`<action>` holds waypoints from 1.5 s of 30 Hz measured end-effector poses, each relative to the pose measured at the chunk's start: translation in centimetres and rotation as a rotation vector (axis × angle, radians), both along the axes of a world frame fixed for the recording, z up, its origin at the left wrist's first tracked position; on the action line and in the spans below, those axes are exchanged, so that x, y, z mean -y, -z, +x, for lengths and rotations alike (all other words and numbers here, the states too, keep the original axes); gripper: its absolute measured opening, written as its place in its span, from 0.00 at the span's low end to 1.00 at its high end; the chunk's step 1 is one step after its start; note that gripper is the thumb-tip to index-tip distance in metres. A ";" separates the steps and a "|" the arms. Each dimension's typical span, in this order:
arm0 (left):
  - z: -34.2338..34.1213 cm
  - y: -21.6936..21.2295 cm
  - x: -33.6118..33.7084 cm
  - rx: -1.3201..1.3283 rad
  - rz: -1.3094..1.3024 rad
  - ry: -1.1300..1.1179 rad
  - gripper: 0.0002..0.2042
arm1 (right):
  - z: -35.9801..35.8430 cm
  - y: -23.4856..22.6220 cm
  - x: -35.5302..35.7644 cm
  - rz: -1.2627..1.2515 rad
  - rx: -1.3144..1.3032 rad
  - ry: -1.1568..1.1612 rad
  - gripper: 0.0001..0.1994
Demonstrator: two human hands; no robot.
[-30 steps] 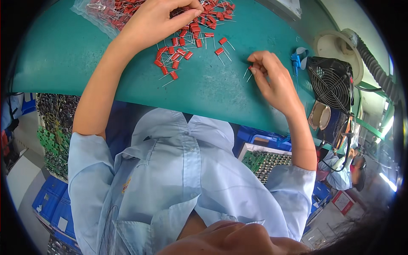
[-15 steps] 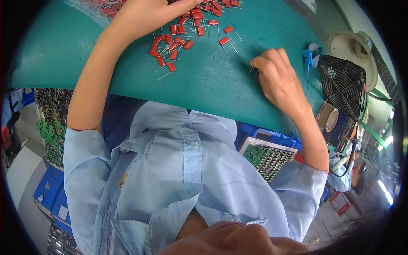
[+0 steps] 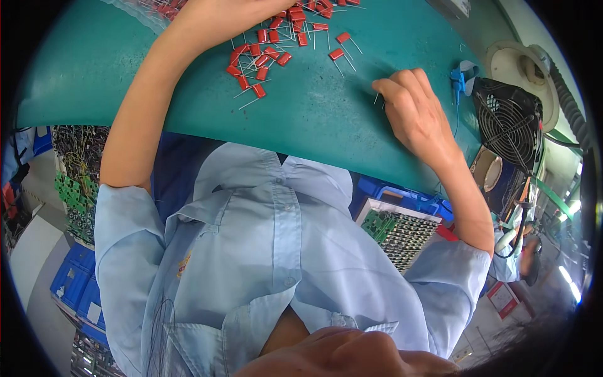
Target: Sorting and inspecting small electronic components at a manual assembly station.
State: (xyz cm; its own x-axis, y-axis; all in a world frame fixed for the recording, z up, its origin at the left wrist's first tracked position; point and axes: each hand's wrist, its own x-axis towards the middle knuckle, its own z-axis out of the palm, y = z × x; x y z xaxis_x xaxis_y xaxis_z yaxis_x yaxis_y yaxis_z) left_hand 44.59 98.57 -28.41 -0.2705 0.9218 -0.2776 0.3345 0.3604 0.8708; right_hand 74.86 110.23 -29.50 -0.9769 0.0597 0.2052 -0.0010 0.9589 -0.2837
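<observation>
Red film capacitors [image 3: 296, 16] with two straight wire leads each lie heaped at the top of the green mat [image 3: 188, 107]. Over the heap's left side reaches my left hand [image 3: 229, 22], its fingertips cut off by the upper edge. To the right, my right hand [image 3: 411, 113] is closed in a pinch just above the mat. Thin leads stick out below its fingertips, like those of a capacitor whose body the fingers hide. Between the heap and this hand lie two loose capacitors [image 3: 336, 54], leads pointing down and right.
A clear plastic bag [image 3: 138, 17] of more capacitors lies top left. Right of my right hand are a blue clip [image 3: 457, 81] with a cord and a black fan [image 3: 505, 119]. Below the mat's near edge sits a tray of circuit boards [image 3: 402, 232]. Another person [image 3: 512, 254] is far right.
The view has shifted slightly, so the mat's contents appear a little higher and further right. My right hand keeps its pinch; my left fingertips have left the picture at the top.
</observation>
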 end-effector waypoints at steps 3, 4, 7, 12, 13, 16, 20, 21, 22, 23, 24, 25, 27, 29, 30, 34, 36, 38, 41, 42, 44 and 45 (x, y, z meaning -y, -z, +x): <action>0.2 -0.1 0.1 -0.146 0.022 -0.078 0.05 | -1.2 -1.2 -0.8 -0.214 0.027 0.054 0.15; 0.2 0.0 0.2 -0.151 0.026 -0.089 0.05 | -1.7 -1.3 -2.1 -0.167 -0.060 0.071 0.15; -0.1 1.1 1.0 -0.193 0.349 -0.043 0.05 | -5.2 -3.4 -7.6 -0.108 -0.265 0.264 0.11; -0.7 2.1 -1.2 -0.353 0.638 0.156 0.06 | -6.0 -3.9 -25.6 0.129 -0.216 0.689 0.14; -1.0 2.3 -1.3 -0.404 0.678 0.194 0.06 | -5.8 -3.5 -26.4 -0.027 -0.236 0.606 0.14; -1.8 2.6 0.4 -0.447 0.660 0.151 0.06 | -11.8 -5.4 -11.6 -0.179 -0.168 0.768 0.13; -1.9 2.4 0.5 -0.464 0.687 0.182 0.07 | -8.9 -3.2 -3.8 -0.395 0.192 0.367 0.11; -1.9 2.3 0.0 -0.462 0.703 0.189 0.07 | -9.0 -3.1 -2.8 -0.388 0.188 0.382 0.11; -1.8 2.3 -0.3 -0.465 0.712 0.191 0.07 | -9.4 -2.7 -1.9 -0.388 0.245 0.369 0.11; -1.7 2.3 -0.5 -0.467 0.720 0.192 0.07 | -9.4 -2.5 -1.5 -0.388 0.302 0.355 0.11; -1.6 2.2 -0.5 -0.468 0.725 0.200 0.07 | -9.3 -2.5 -1.4 -0.386 0.297 0.362 0.11; -1.5 2.2 -0.5 -0.457 0.721 0.196 0.07 | -9.3 -2.5 -1.5 -0.437 0.297 0.377 0.10; -1.4 2.2 -0.4 -0.435 0.712 0.188 0.07 | -9.2 -2.5 -1.7 -0.539 0.295 0.406 0.08; -1.2 2.2 -0.2 -0.421 0.708 0.184 0.07 | -8.5 -2.9 -1.5 -0.590 0.296 0.422 0.07; -1.2 2.0 0.0 -0.413 0.679 0.178 0.07 | -7.7 -3.6 -1.3 -0.668 0.263 0.438 0.07; -1.2 1.8 0.0 -0.384 0.594 0.166 0.07 | -4.4 -5.4 -0.3 -0.900 0.157 0.495 0.05; -0.9 2.0 0.0 -0.374 0.580 0.156 0.06 | -2.9 -4.7 0.2 -0.967 0.230 0.553 0.04; -0.7 2.2 0.0 -0.366 0.562 0.144 0.06 | -1.8 -4.0 0.4 -1.035 0.306 0.605 0.03; -0.8 2.2 0.1 -0.349 0.559 0.136 0.06 | -1.4 -3.7 0.4 -0.892 0.316 0.576 0.02; -0.8 2.1 0.1 -0.344 0.557 0.129 0.06 | -1.3 -3.5 0.4 -0.819 0.321 0.557 0.02; -0.7 2.3 0.0 -0.337 0.550 0.122 0.06 | -1.2 -3.1 0.5 -0.751 0.329 0.536 0.02; -0.6 2.4 -0.1 -0.322 0.563 0.110 0.06 | -1.1 -2.8 0.8 -0.714 0.296 0.540 0.01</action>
State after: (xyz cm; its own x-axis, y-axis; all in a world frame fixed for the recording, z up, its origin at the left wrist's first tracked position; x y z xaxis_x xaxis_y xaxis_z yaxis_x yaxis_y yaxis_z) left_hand 44.00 98.65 -30.82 -0.1551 0.9296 0.3344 0.6186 -0.1726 0.7665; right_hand 73.79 109.42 -26.65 -0.7872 0.5351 -0.3066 0.5586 0.4078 -0.7223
